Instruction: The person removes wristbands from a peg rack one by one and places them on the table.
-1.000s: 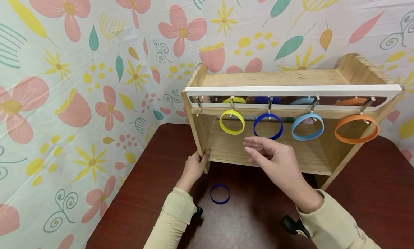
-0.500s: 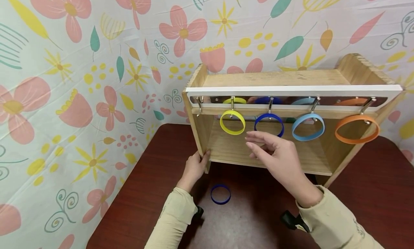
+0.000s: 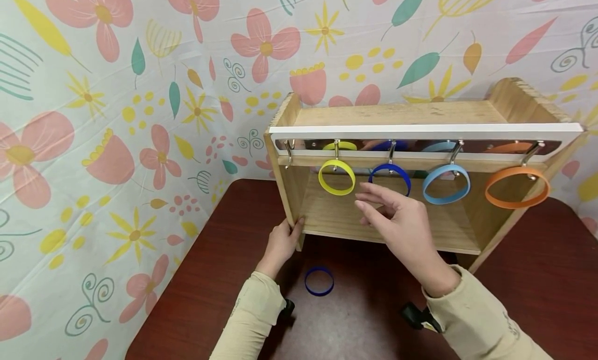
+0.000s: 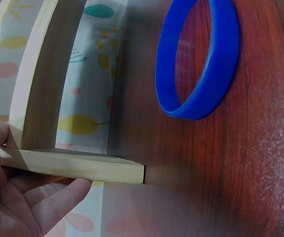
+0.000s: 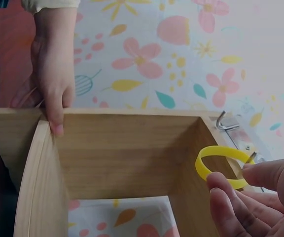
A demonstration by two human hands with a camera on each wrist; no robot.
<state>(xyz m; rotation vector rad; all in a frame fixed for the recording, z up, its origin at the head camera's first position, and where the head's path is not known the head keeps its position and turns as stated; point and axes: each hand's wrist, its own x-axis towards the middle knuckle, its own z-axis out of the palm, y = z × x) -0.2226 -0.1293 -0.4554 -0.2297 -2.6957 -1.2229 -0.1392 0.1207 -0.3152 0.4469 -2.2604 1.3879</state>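
Just left of the right grip [image 3: 404, 220] hung the yellow band [image 5: 201, 169], with the dark-blue hanging band [image 3: 391, 168] partly behind its fingers. Loosely bent, thumb set apart, those fingers had nothing visible in hold; over the last second their tips had risen slightly, while every band kept its place, so the work seemed barely advanced. Below and left of it, the left grip [image 3: 279, 241] stayed closed about the side of the wooden shelf [image 3: 336, 214], apparently steadying it. To that grip's near right, the loose blue band [image 4: 220, 74] lay on the bench [image 3: 201, 297], unmoved.
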